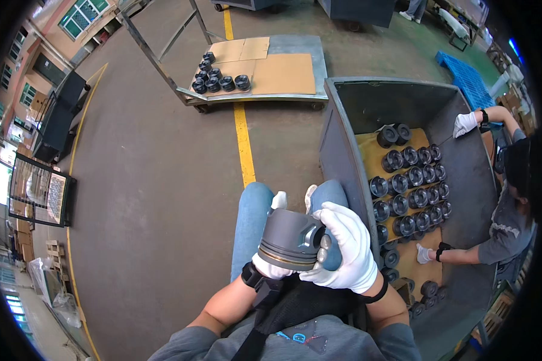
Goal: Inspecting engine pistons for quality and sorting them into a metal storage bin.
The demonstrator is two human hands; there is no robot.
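Grey piston (288,233) — colourful shirt print (299,338)

1 view: head cam, L of 2 fisheyes, facing down + fwd over wearer's lap (249,222). L hand (271,266) close at 6, R hand (350,253) close at 4; forearms (226,304) in from approx. 6 o'clock; bin (394,99) at 3, cart (295,45) farther, 12.

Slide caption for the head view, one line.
White-gloved left hand holds a grey piston, right hand at its right side, beside a grey bin holding rows of dark pistons.
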